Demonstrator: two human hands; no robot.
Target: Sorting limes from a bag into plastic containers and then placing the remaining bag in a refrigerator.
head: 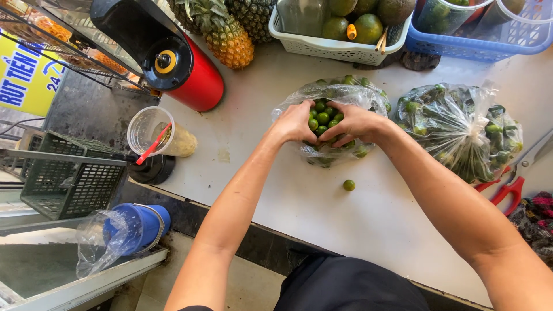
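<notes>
left hand and right hand both curled on the mouth of a clear plastic bag of small green limes, mid-counter; fingertips buried inside, exact grip unclear. one loose lime lies near. second bag beside it, contents blurred. red scissors partly cut off.

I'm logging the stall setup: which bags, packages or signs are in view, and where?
Clear plastic bag of small limes: counter centre, both hands at its mouth.
Second clear bag of greens and limes: to its right, closed.
Yellow sign with blue lettering: far left edge, behind a wire rack.
Crumpled clear bag: over a blue bucket, lower left.
</notes>
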